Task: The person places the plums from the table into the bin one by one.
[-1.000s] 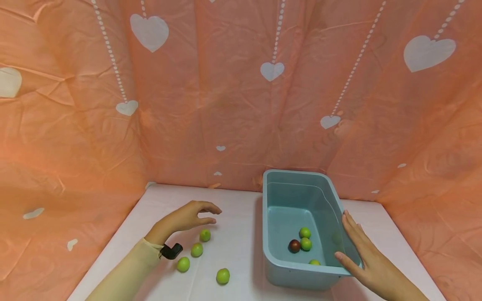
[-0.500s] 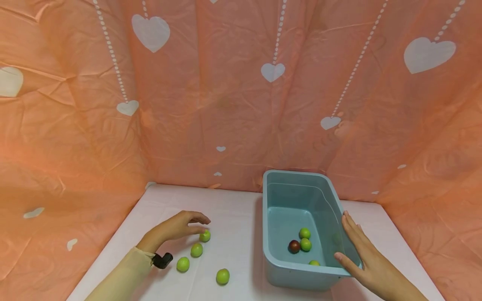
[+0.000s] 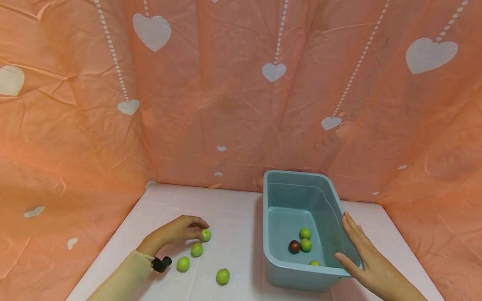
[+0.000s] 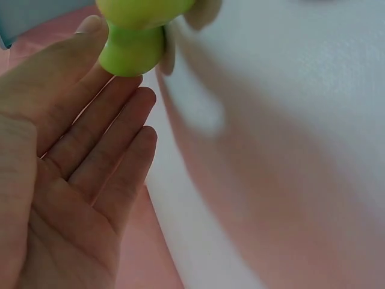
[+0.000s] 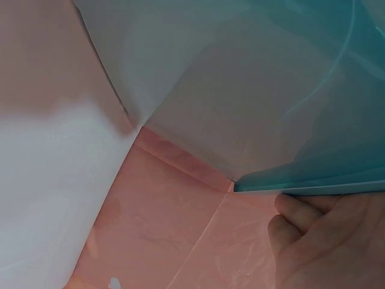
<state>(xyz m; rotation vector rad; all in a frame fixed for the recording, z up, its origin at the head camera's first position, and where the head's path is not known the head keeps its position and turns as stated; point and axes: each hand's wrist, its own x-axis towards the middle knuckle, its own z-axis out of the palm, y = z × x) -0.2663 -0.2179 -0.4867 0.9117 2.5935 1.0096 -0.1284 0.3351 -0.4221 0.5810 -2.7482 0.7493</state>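
My left hand (image 3: 177, 232) holds a small green plum (image 3: 205, 235) between thumb and forefinger, low over the white table. In the left wrist view the thumb lies at one side of a green plum (image 4: 132, 54), while the other fingers stretch out below it. Two more green plums lie close by, one (image 3: 196, 249) under the fingers and one (image 3: 183, 264) near the wrist. Another green plum (image 3: 223, 276) sits nearer the front. With straight fingers my right hand (image 3: 367, 255) rests along the right rim of a blue-grey plastic bin (image 3: 291, 282), its thumb over the near corner.
Inside the bin lie a dark red plum (image 3: 294, 246) and several green ones (image 3: 306, 244). A black wrist strap piece (image 3: 162, 264) sticks out at my left cuff. Orange cloth (image 3: 211, 104) with white hearts encloses the back and sides of the table (image 3: 237, 225).
The left hand has drawn back to the left and lowered, and its thumb and forefinger have come together on the farthest green plum. The right hand stays at the bin's rim.
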